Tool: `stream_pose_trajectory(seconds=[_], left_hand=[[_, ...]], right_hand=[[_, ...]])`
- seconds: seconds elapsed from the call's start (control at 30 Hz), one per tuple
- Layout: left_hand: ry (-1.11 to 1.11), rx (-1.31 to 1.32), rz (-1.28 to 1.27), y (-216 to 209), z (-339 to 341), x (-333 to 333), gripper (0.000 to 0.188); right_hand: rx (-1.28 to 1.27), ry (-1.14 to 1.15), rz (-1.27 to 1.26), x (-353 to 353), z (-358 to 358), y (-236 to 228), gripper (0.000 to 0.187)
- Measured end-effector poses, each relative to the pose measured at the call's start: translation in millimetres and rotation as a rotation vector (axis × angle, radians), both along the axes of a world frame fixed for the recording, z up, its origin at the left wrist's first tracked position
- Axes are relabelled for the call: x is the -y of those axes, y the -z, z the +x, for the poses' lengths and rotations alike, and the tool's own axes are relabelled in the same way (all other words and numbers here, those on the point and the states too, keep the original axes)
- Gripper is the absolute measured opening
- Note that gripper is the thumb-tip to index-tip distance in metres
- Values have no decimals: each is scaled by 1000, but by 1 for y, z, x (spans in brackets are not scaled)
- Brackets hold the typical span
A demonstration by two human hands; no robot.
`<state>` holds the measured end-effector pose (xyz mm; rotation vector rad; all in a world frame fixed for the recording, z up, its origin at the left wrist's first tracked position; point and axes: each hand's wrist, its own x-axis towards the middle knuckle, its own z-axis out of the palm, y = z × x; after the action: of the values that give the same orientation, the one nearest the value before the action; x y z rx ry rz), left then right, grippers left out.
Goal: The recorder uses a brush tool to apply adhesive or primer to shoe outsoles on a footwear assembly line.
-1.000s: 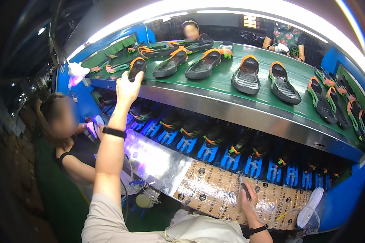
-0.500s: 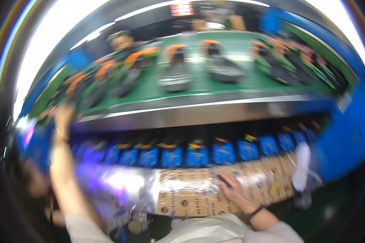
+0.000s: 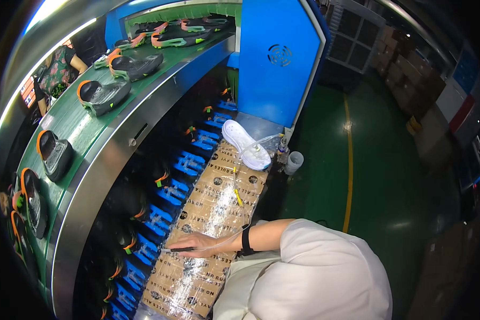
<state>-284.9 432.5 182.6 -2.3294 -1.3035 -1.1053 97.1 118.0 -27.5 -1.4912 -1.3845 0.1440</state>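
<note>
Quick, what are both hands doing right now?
Left hand: out of view, so I can't tell.
Right hand: closed, holding a black pen-shaped tool.

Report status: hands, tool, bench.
Left hand out of view. Right hand grips dark slim tool over cardboard. White sole lies at cardboard's far end.

Counted: one right hand [image 3: 198, 242], one slim black tool [image 3: 182, 249], one black wristband [image 3: 246, 240], one white shoe sole [image 3: 240, 138], one white cup [image 3: 292, 167]; at least seven black shoe soles [image 3: 102, 97].
</note>
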Motion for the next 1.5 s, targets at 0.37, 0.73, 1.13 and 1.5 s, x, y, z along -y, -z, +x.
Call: stream_pose_trajectory(seconds=[0.37, 0.73, 1.13, 1.5], left_hand=[[234, -177, -463, 127, 69, 81, 50], [252, -141, -549, 147, 60, 64, 41], [258, -187, -520, 141, 80, 84, 32], [345, -266, -413, 112, 133, 151, 24]], right_hand=[[-272, -19, -123, -2, -9, -11, 42], [-444, 56, -303, -8, -9, -21, 40], [-365, -3, -207, -9, -4, -17, 41], [-416, -21, -72, -17, -15, 2, 41]])
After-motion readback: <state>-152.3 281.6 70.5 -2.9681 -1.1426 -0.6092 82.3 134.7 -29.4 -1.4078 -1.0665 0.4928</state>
